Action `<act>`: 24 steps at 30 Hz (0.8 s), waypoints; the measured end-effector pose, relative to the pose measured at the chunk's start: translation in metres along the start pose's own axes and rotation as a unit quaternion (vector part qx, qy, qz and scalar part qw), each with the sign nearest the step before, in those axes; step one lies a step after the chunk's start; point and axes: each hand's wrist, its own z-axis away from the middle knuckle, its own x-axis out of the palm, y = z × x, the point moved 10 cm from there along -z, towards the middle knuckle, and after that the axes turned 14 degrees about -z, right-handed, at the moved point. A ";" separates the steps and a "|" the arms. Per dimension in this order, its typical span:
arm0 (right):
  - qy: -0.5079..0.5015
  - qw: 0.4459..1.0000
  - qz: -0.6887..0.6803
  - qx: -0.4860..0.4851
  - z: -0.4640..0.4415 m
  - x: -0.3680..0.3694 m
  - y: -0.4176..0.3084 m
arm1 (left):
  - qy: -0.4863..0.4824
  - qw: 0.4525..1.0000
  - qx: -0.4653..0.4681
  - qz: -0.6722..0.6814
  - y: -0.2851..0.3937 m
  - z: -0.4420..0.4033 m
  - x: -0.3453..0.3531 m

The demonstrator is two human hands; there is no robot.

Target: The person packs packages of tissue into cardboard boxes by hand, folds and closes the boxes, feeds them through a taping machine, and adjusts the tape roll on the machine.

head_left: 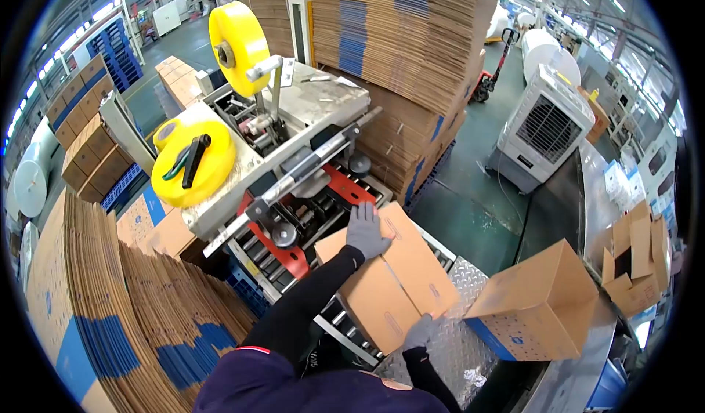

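Observation:
A brown cardboard box (411, 251) with its top flaps folded down lies on the roller conveyor (345, 345), at the mouth of a carton taping machine (297, 171). My left hand (367, 233), in a grey glove, rests flat on the far part of the box top with its fingers spread. My right hand (420, 332), gloved too, lies against the near edge of the box. Its fingers show only in part and look unclenched. Red guide plates (349, 187) of the machine flank the rollers just ahead of the box.
An open cardboard box (525, 310) stands to the right by a metal bench (598, 185). Stacks of flattened cartons rise at the left (139, 303) and behind the machine (396, 38). Yellow tape rolls (239, 42) sit on top. An air cooler (547, 123) stands beyond.

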 end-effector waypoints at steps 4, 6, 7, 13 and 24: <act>-0.071 0.992 0.088 -0.055 -0.038 0.107 -0.027 | -0.061 0.984 0.131 0.102 -0.028 -0.016 0.022; -0.101 0.988 0.096 -0.062 -0.049 0.138 -0.010 | -0.061 0.982 0.124 0.126 -0.036 -0.012 0.019; -0.120 0.992 0.038 -0.018 -0.044 0.147 -0.014 | -0.065 0.985 0.108 0.117 -0.044 -0.013 0.014; -0.115 0.992 -0.030 -0.038 -0.044 0.221 0.003 | -0.024 0.985 0.078 0.152 -0.059 -0.004 0.010; -0.293 0.956 -0.002 0.017 -0.047 0.359 0.011 | 0.129 0.900 -0.068 0.410 -0.153 0.047 -0.128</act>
